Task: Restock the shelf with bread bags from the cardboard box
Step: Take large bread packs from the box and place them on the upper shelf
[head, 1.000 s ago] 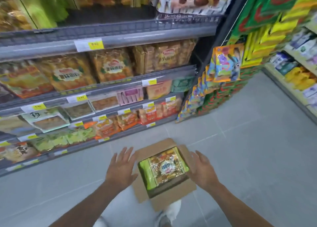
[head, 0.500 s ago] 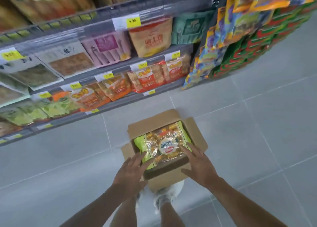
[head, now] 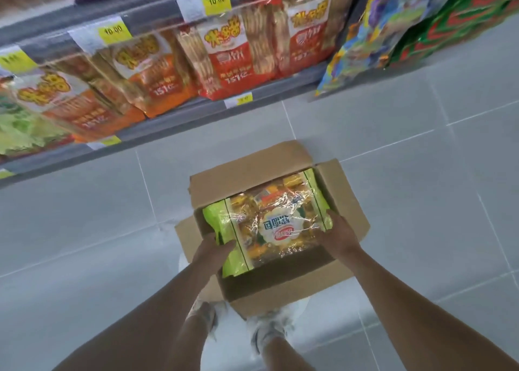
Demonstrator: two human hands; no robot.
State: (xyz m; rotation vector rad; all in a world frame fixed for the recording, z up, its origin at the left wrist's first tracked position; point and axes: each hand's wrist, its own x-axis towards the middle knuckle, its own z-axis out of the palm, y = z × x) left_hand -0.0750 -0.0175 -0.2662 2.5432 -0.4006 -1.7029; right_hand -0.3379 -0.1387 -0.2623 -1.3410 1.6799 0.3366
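An open cardboard box (head: 247,171) stands on the grey floor just in front of my feet. Inside it lies a bread bag (head: 269,219), clear plastic with green ends and a white label, full of golden buns. My left hand (head: 212,251) grips the bag's near-left green end, fingers curled under its edge. My right hand (head: 338,236) holds the bag's right end, its fingertips hidden beneath the plastic. Whatever lies under this bag in the box is hidden.
The bottom shelf (head: 174,120) runs across the top of the view, lined with orange and red snack bags (head: 230,59) and yellow price tags. A rack of colourful packets (head: 393,28) stands at the upper right. Grey tile floor (head: 421,174) surrounds the box.
I have bent lower, so the box and bottom shelf look much closer. Both hands went from hovering beside the box to taking hold of the bag's two ends.
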